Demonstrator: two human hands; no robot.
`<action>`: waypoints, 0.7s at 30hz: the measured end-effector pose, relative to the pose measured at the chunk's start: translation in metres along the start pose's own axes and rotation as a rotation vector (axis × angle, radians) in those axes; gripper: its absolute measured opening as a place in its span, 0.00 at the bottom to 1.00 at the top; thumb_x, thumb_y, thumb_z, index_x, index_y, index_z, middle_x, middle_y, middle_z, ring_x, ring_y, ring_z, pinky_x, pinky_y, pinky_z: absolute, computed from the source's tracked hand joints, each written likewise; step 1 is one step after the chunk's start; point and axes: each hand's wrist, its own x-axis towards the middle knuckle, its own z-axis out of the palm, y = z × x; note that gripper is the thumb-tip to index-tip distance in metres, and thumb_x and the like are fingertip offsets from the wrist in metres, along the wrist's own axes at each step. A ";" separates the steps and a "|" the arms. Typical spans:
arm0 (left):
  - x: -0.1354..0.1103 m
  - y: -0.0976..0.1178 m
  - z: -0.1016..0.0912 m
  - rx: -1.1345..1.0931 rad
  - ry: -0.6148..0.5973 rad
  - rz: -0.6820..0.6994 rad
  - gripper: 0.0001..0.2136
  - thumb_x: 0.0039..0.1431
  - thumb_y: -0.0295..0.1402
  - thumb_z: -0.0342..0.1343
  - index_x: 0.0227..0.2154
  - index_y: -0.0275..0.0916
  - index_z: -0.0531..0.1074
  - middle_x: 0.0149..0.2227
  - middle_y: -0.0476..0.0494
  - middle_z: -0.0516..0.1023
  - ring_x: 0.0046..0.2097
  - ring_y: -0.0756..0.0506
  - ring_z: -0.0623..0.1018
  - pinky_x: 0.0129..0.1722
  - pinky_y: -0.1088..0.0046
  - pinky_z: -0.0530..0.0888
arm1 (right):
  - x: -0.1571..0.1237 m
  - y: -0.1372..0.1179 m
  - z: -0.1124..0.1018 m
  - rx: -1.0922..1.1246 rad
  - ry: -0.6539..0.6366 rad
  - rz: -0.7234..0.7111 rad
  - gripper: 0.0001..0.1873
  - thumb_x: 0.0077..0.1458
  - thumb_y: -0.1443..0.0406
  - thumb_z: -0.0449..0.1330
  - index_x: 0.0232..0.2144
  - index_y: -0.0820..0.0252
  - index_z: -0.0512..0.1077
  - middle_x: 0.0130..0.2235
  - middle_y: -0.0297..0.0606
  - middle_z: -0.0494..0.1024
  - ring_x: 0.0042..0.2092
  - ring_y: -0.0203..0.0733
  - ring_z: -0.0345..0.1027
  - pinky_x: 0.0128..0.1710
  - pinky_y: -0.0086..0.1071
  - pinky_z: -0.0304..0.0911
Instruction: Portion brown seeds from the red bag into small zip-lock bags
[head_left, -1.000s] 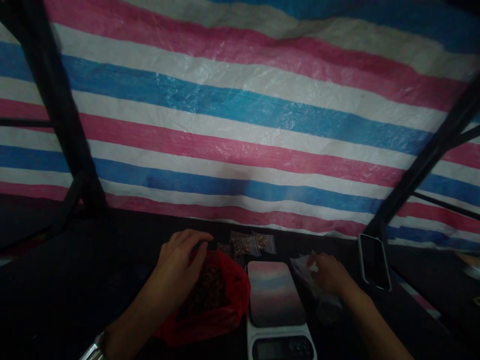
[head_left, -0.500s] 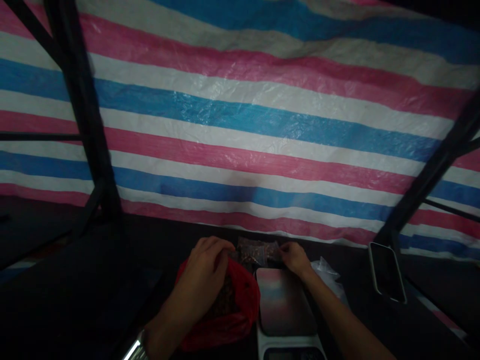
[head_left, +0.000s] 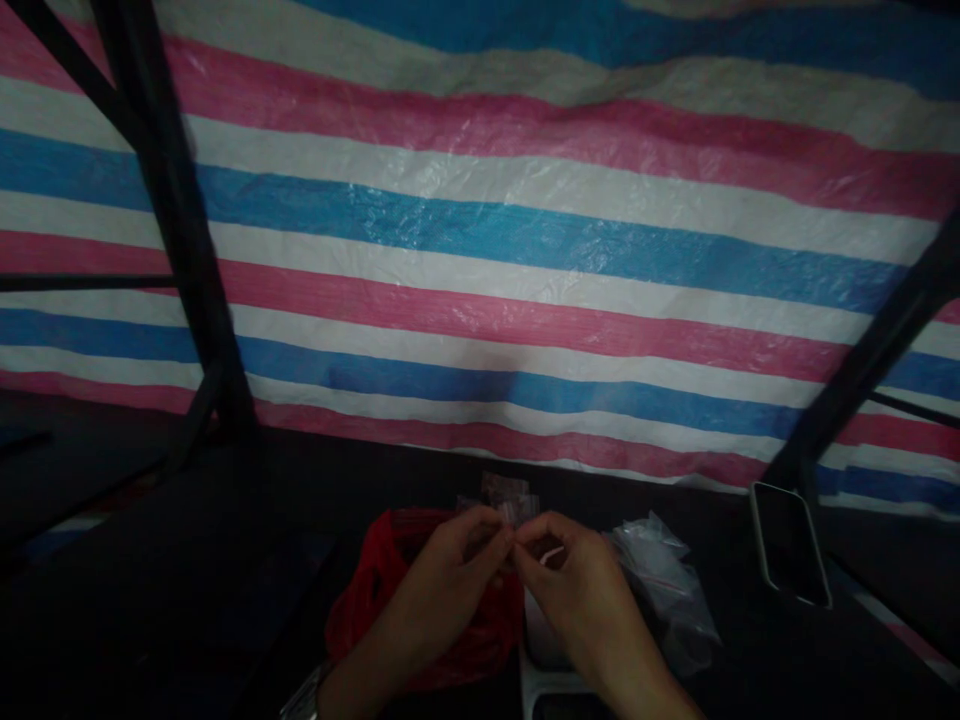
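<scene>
My left hand [head_left: 466, 560] and my right hand [head_left: 566, 570] meet fingertip to fingertip, both closed in a pinch. Between them is what looks like a small clear plastic bag, mostly hidden by the fingers and the dim light. Just beyond the fingertips lie small plastic packets [head_left: 504, 487] on the dark table. Under my left hand and forearm sits an open red plastic bag [head_left: 360, 600]; its inside is largely covered. Below my right hand is a scale [head_left: 534, 685], partly hidden by the hand and wrist.
Loose clear plastic bags [head_left: 664, 570] lie right of my right hand. A phone [head_left: 791, 545] rests farther right, by a dark slanted post [head_left: 862, 370]. Another post [head_left: 187, 240] stands left. A striped plastic sheet [head_left: 480, 240] hangs behind the dark table [head_left: 315, 470].
My left hand has moved right, off the red bag's opening. My right hand has come left and nearer from the packets, over the scale. Both hands now pinch together.
</scene>
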 end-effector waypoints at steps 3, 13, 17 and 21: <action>0.000 0.004 -0.003 -0.019 -0.009 -0.021 0.13 0.59 0.46 0.58 0.34 0.40 0.76 0.37 0.43 0.84 0.43 0.41 0.83 0.45 0.66 0.76 | -0.001 0.000 0.004 -0.108 0.058 -0.008 0.06 0.54 0.66 0.65 0.26 0.55 0.81 0.28 0.34 0.84 0.29 0.42 0.75 0.29 0.31 0.65; -0.001 0.005 -0.002 0.065 0.056 -0.031 0.13 0.61 0.44 0.57 0.27 0.41 0.76 0.32 0.46 0.82 0.38 0.41 0.80 0.40 0.68 0.72 | 0.000 0.004 0.009 -0.094 0.140 -0.088 0.17 0.55 0.74 0.61 0.43 0.57 0.84 0.34 0.37 0.87 0.30 0.43 0.80 0.31 0.31 0.71; -0.004 0.011 0.002 0.075 0.066 -0.016 0.12 0.61 0.43 0.56 0.32 0.42 0.79 0.34 0.46 0.83 0.40 0.41 0.81 0.43 0.67 0.74 | 0.001 0.009 0.010 -0.111 0.195 -0.191 0.17 0.54 0.74 0.61 0.41 0.56 0.85 0.36 0.39 0.86 0.34 0.46 0.81 0.37 0.33 0.74; -0.003 0.016 0.002 0.073 0.081 0.002 0.11 0.62 0.42 0.55 0.33 0.42 0.79 0.32 0.48 0.82 0.40 0.42 0.81 0.44 0.68 0.75 | 0.001 0.011 0.011 -0.080 0.210 -0.262 0.19 0.54 0.73 0.60 0.46 0.56 0.84 0.40 0.41 0.85 0.38 0.46 0.81 0.40 0.34 0.75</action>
